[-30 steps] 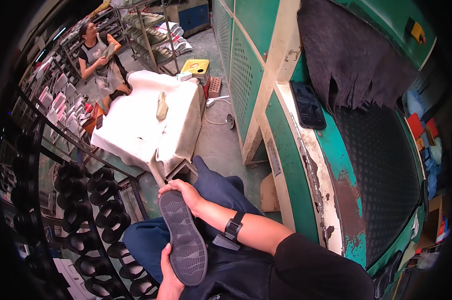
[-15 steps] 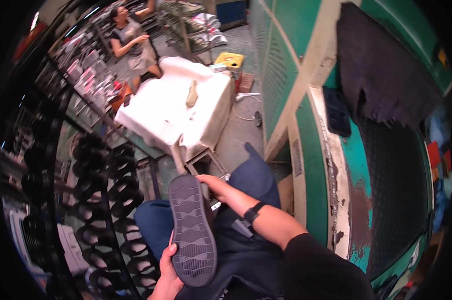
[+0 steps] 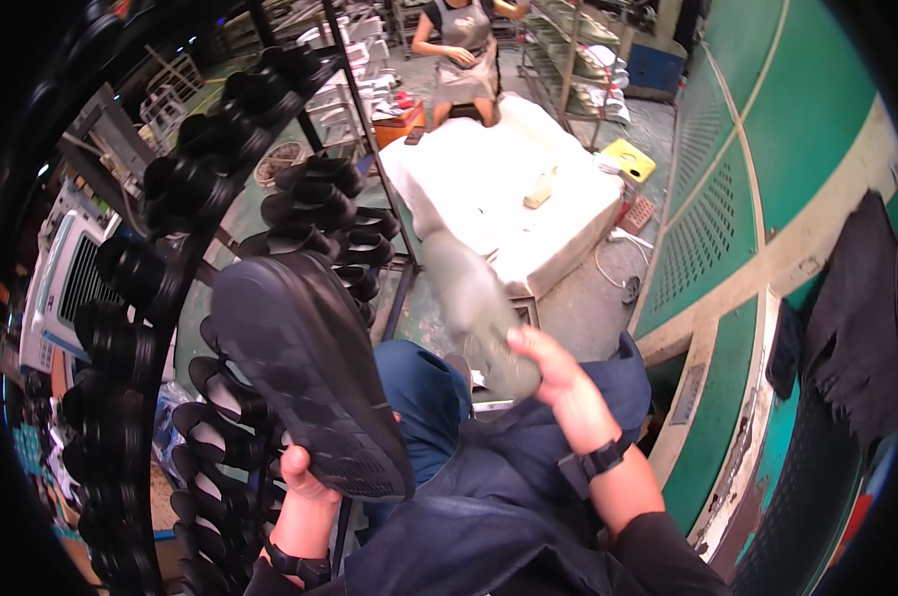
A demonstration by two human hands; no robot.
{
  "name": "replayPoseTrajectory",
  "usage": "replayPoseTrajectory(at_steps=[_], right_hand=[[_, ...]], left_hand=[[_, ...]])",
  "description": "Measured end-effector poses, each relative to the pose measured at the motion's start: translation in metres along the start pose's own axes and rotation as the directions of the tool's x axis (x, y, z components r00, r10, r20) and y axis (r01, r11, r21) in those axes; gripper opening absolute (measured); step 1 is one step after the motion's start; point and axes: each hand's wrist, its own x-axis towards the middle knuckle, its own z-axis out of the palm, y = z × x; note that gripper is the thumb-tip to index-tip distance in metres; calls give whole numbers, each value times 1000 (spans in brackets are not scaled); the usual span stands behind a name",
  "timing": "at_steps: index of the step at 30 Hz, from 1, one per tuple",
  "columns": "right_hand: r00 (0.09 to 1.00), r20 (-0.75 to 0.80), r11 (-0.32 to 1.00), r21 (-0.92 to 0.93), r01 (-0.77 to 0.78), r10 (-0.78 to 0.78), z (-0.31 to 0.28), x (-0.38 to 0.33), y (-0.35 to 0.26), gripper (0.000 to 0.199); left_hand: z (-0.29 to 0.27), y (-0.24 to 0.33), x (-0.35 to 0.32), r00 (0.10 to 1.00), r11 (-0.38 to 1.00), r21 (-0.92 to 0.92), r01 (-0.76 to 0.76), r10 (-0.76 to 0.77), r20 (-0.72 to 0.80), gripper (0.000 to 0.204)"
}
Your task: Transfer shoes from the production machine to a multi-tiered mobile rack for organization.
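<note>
Gripping a long, black, rubber-soled shoe (image 3: pixel 305 372), the left hand (image 3: pixel 308 479) sat left of the right hand (image 3: pixel 556 372), which held a grey-green foot-shaped block (image 3: pixel 467 293); shoe and block slanted up-left.

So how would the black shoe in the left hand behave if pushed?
The black shoe likely flexes little: it juts straight from the left hand, gripped near one end. Its grooved sole probably resists sliding.

Pale shoe last (image 3: pixel 474 303) is smeared by motion blur; surface detail can't be read. Left hand (image 3: pixel 311 479) is partly covered by black shoe (image 3: pixel 305 368). Co-worker (image 3: pixel 465 45) is cropped at top edge, head cut off.
</note>
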Motion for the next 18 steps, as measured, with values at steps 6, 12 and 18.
replayPoseTrajectory(at_steps=[6, 12, 18], right_hand=[[846, -445, 851, 282, 444, -294, -33, 127, -70, 44], [974, 59, 949, -247, -197, 218, 44, 66, 6, 49], [873, 349, 935, -226, -274, 340, 113, -3, -1, 67]], left_hand=[[-24, -13, -35, 991, 999, -16, 48, -50, -126, 97], [-25, -5, -32, 991, 960, 264, -88, 112, -77, 112], [-6, 46, 0, 916, 186, 903, -387, 193, 352, 85]])
